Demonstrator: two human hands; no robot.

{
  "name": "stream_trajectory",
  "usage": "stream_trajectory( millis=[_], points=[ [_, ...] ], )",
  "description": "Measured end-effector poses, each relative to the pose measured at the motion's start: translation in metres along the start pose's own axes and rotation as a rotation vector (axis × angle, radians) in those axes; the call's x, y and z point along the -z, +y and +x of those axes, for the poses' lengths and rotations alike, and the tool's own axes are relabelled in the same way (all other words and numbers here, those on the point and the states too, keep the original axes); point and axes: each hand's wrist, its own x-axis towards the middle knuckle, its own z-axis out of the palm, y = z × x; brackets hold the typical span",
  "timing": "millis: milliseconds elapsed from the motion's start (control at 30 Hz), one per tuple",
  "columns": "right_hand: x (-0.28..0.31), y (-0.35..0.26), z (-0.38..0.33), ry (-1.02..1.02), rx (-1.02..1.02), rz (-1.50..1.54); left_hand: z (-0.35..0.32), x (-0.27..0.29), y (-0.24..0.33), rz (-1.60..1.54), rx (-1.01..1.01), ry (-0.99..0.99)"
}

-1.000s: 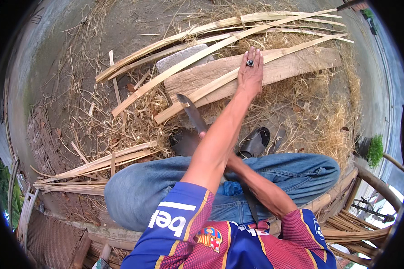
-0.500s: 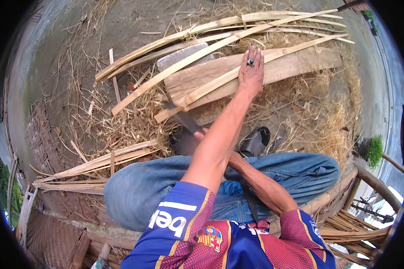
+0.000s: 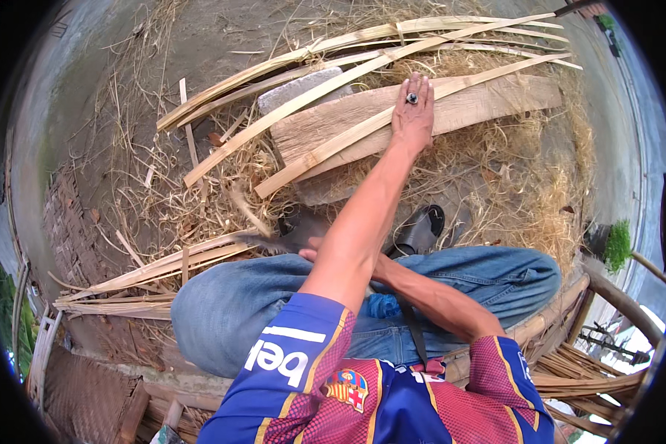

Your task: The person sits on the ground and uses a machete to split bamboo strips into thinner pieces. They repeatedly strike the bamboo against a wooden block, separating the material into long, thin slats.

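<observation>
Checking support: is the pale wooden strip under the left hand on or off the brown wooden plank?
On: the pale strip lies across the brown plank beneath the left hand, its lower end overhanging.

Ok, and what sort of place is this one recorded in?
Probably a makeshift outdoor woodworking spot: curly shavings litter the ground, a long pale strip lies across a plank, and a green plant stands at right.

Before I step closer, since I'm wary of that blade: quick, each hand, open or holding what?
Left hand: open, laid over the wooden strip.
Right hand: closed on the knife, partly hidden.
</observation>
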Motion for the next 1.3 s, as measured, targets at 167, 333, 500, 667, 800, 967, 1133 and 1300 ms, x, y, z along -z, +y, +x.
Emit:
stream_trajectory(
  millis=[167, 333, 500, 667, 800, 967, 1133, 1300],
  points=[
    [0.041, -0.043, 0.013, 0.033, -0.147, 0.213, 0.009, 0.007, -0.012, -0.314, 0.148, 0.275],
    [0.053, -0.067, -0.008, 0.181, -0.251, 0.188, 0.018, 0.016, -0.001, -0.15, 0.275, 0.126],
    [0.057, -0.068, -0.009, 0.334, -0.281, 0.18, 0.026, 0.025, -0.004, -0.286, 0.295, 0.114],
    [0.079, -0.085, 0.035, 0.455, -0.379, 0.185, 0.014, 0.014, -0.034, -0.408, 0.176, 0.28],
    [0.055, -0.081, 0.029, 0.617, -0.151, 0.26, 0.021, 0.015, -0.011, -0.546, 0.106, 0.267],
    [0.071, -0.079, 0.03, 0.089, -0.457, 0.19, 0.015, 0.015, -0.034, -0.495, 0.139, 0.334],
    [0.042, -0.074, 0.021, 0.28, -0.3, 0.272, 0.016, 0.013, -0.028, -0.547, 0.172, 0.226],
    [0.043, -0.051, 0.021, 0.032, -0.246, 0.3, 0.018, 0.025, -0.023, -0.534, 0.15, 0.253]
  ],
)
